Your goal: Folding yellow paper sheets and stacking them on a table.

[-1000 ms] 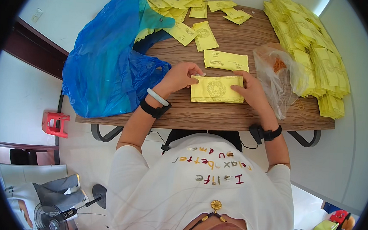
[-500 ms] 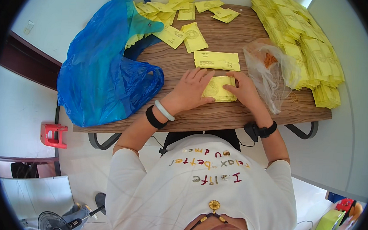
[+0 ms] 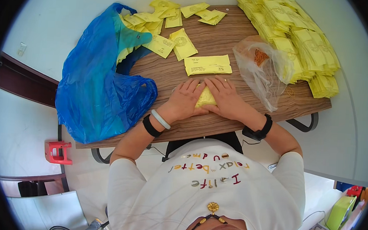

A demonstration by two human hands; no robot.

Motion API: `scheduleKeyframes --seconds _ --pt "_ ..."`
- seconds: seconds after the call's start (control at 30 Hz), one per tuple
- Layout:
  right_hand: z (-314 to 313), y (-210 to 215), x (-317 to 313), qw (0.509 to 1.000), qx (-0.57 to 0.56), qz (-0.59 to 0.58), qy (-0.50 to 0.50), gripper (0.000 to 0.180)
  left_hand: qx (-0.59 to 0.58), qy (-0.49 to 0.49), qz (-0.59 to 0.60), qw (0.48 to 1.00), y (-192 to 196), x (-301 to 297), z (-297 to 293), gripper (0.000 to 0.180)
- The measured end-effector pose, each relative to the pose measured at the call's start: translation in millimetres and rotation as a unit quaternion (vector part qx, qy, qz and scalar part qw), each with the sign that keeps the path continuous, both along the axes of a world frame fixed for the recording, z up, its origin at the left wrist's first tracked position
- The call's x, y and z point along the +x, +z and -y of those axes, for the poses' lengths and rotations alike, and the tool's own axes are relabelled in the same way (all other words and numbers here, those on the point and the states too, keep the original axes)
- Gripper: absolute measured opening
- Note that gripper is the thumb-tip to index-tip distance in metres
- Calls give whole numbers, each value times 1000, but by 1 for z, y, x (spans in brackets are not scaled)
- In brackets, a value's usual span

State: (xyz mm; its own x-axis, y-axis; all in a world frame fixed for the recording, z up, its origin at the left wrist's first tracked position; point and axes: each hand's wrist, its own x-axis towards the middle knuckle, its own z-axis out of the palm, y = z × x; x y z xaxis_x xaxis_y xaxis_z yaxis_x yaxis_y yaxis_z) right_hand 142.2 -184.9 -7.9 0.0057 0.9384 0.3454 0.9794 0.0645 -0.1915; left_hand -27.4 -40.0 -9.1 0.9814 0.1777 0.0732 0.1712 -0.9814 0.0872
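Observation:
Near the table's front edge lies a small yellow packet (image 3: 206, 98), perhaps several stacked; its sides are hidden under my hands. My left hand (image 3: 186, 99) lies flat over its left part, fingers stretched forward. Over the right part rests my right hand (image 3: 226, 100), also flat with fingers extended. The two hands nearly meet at the fingertips, and a strip of yellow shows between them. Just beyond my fingers another yellow packet (image 3: 208, 65) lies crosswise on the wood-grain table (image 3: 223, 31).
A big blue plastic bag (image 3: 97, 88) with yellow packets at its mouth covers the left side. Loose yellow packets (image 3: 183, 44) are scattered at the back. A clear bag (image 3: 257, 81) holding orange rubber bands (image 3: 261, 57) sits right, beside tall piles of yellow packets (image 3: 310, 47).
My right hand has gone from gripping the packet's right edge to lying flat over it, closer to my left hand. The whole view has shifted slightly.

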Motion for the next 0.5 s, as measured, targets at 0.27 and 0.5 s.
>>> scheduleKeyframes --seconds 0.27,0.5 --pt "-1 -10 7 998 -59 -9 11 93 7 -33 -27 999 7 5 -12 98" --pt "-12 -14 14 999 -46 0 -17 96 -6 -47 -6 999 6 17 -28 99"
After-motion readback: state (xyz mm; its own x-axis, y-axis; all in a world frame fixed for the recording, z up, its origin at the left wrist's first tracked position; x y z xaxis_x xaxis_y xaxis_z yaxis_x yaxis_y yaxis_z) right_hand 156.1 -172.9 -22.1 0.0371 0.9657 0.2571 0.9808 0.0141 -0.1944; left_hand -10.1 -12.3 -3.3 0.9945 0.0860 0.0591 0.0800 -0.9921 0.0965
